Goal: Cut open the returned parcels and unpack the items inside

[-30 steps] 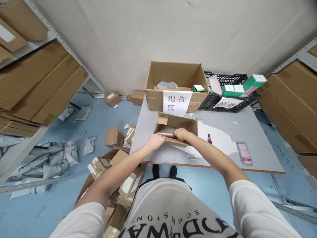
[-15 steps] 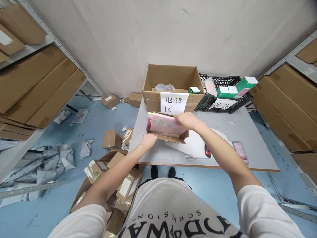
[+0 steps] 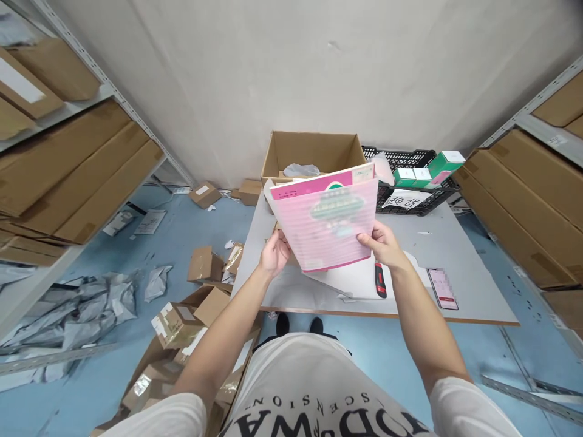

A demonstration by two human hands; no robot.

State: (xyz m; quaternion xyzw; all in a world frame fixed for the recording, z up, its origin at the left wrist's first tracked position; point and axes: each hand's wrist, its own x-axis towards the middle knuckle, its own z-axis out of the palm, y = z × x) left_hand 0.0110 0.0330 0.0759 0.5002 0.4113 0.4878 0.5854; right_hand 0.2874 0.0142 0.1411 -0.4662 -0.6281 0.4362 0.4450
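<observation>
While the left hand (image 3: pixel 274 254) pinches the near-left edge and the right hand (image 3: pixel 384 244) clamps the near-right corner, the pink packet (image 3: pixel 328 223) stands lifted above the grey table (image 3: pixel 460 243), flat face toward the camera, long axis running left to right and tilted up at the right. Glossy and striped, it bears a blurred green label; its writing is unreadable. Beyond it sit an open cardboard box (image 3: pixel 314 152) and a black crate (image 3: pixel 405 159); a red-handled knife (image 3: pixel 379 280) and a phone (image 3: pixel 443 288) lie near right.

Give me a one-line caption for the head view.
Both hands, left hand and right hand, hold a pink package upright over the grey table.
</observation>
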